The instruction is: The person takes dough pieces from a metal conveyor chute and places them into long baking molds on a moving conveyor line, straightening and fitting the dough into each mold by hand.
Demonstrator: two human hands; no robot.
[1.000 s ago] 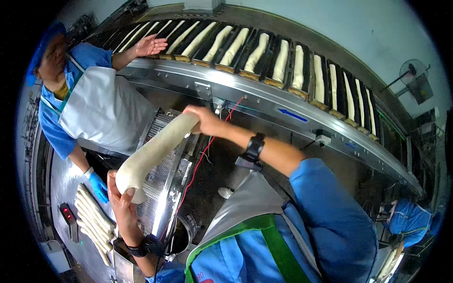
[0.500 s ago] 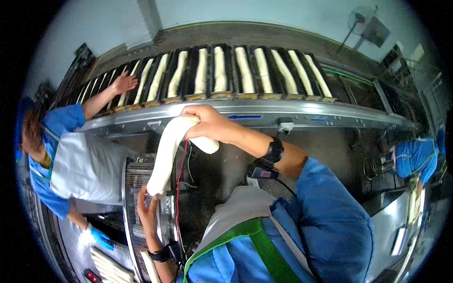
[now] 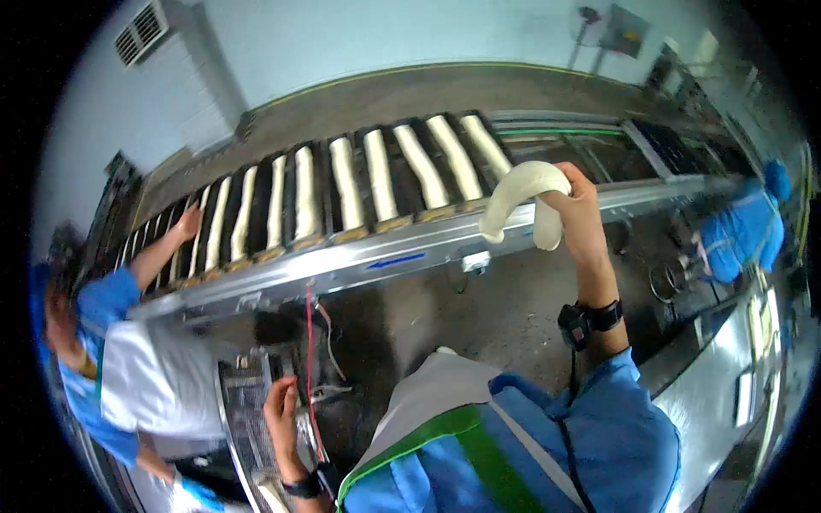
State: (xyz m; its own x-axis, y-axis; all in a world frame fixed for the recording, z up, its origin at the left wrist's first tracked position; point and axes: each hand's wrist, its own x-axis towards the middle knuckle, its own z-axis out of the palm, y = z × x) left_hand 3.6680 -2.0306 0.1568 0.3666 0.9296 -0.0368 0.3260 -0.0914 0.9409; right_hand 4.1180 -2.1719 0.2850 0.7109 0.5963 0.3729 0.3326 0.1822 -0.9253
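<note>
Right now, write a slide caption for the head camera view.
Right hand grips a drooping dough strip near a conveyor of dough-filled pans; the left hand is empty.

Industrial bakery: long steel conveyor (image 3: 342,268), dark pans (image 3: 363,190) filled with dough strips (image 3: 380,175), co-worker's white apron (image 3: 158,376).

Right fingers (image 3: 579,181) clasp, arm (image 3: 595,284) outstretched; left fingers (image 3: 274,402) bend loosely.

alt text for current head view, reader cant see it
The wearer's bare right hand holds a drooping pale dough rope near a silver metal conveyor bearing long black pans of dough; the bare left hand appears empty. A co-worker in blue reaches toward the pans.
</note>
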